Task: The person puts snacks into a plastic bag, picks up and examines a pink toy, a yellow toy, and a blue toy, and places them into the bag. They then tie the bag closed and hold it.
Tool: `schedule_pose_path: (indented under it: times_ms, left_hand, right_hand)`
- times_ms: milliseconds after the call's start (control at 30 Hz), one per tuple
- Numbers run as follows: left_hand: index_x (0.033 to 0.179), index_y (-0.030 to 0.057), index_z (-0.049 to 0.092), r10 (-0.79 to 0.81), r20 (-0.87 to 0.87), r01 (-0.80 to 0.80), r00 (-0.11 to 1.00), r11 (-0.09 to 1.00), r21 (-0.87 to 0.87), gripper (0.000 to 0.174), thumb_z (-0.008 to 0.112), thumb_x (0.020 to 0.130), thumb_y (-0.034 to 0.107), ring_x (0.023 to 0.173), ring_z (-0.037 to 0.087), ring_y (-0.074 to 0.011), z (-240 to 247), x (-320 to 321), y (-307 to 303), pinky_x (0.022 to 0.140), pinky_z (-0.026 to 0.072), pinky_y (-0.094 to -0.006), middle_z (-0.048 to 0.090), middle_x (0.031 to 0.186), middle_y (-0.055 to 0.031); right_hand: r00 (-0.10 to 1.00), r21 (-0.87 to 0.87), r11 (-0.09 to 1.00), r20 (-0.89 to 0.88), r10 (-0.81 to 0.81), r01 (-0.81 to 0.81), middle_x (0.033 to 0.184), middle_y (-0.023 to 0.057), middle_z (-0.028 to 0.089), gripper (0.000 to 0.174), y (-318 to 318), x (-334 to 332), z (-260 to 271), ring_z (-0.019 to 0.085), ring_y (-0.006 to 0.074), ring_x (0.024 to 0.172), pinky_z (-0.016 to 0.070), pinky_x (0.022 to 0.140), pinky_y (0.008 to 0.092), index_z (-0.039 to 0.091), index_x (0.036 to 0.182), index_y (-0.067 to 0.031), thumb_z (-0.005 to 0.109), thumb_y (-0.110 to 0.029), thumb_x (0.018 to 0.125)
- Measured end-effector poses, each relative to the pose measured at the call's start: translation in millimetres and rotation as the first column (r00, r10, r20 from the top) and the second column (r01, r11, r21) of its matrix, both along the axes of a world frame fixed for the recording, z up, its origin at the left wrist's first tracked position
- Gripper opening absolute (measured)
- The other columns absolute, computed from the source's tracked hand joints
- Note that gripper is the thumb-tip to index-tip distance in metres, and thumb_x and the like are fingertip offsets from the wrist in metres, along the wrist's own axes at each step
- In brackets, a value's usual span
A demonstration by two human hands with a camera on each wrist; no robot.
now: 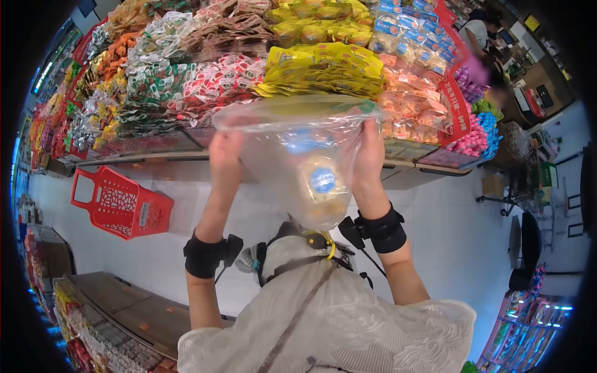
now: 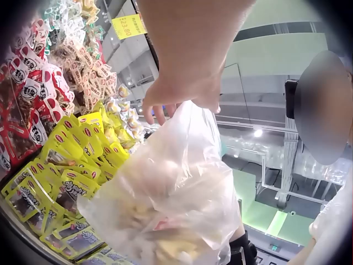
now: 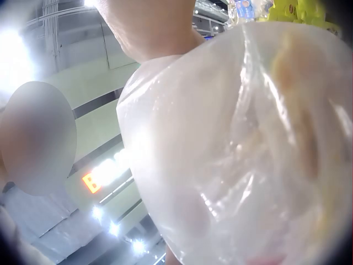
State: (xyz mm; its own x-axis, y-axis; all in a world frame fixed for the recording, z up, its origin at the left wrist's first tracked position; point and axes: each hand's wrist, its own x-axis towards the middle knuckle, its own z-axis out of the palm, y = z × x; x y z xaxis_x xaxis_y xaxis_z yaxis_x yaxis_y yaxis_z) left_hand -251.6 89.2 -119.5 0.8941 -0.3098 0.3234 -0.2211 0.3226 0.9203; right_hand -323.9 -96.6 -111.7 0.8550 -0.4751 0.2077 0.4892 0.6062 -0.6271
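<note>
Fingers of left hand [image 1: 225,155] and right hand [image 1: 370,152] clamped on opposite sides of clear bag [image 1: 266,160] — apparently spreading its mouth — with blue-labelled packet [image 1: 323,180] inside, below fingertips.

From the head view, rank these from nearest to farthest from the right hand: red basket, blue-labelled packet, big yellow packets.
From the right hand:
1. Blue-labelled packet, just left, inside the clear bag.
2. Big yellow packets, beyond it on the display.
3. Red basket, far left, on the floor.
</note>
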Motion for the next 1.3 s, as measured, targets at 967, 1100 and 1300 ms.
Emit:
schedule_pose_path:
  times_ms: [967, 1100, 1300]
  left_hand:
    - [0.104, -0.0018, 0.047, -0.431, 0.221, 0.292, 0.875, 0.834, 0.469, 0.041, 0.063, 0.075, 0.021, 0.089, 0.050, -0.0117, 94.5, 163.1, -99.3, 0.077, 0.0396, -0.0233, 0.053, 0.098, -0.0054]
    - [0.098, -0.0030, 0.054, -0.522, 0.229, 0.400, 0.822, 0.814, 0.421, 0.033, 0.055, 0.080, 0.025, 0.082, 0.051, -0.0099, 87.6, 164.6, -107.9, 0.074, 0.0394, -0.0223, 0.056, 0.092, -0.0045]
    - [0.089, -0.0028, 0.058, -0.547, 0.232, 0.408, 0.805, 0.792, 0.454, 0.032, 0.042, 0.087, 0.024, 0.072, 0.050, -0.0074, 96.1, 144.2, -128.1, 0.065, 0.0389, -0.0201, 0.058, 0.084, -0.0050]
  right_hand:
    - [0.987, -0.730, 0.677, 0.161, 0.029, 0.099, 0.097, 0.0089, 0.056, 0.038, -106.5, 134.8, 104.6, 0.054, 0.0166, 0.089, 0.0423, 0.080, 0.0287, 0.048, 0.105, -0.0003, 0.028, -0.030, 0.091]
    - [0.983, -0.705, 0.690, 0.171, -0.064, 0.167, 0.097, 0.0117, 0.056, 0.038, -115.5, 123.8, 98.5, 0.055, 0.0189, 0.088, 0.0448, 0.076, 0.0294, 0.048, 0.105, 0.0007, 0.028, -0.029, 0.091]
    - [0.976, -0.595, 0.801, 0.206, 0.073, 0.065, 0.096, 0.0079, 0.054, 0.032, -129.4, 91.4, 81.9, 0.053, 0.0144, 0.086, 0.0433, 0.074, 0.0263, 0.044, 0.108, -0.0012, 0.031, -0.025, 0.091]
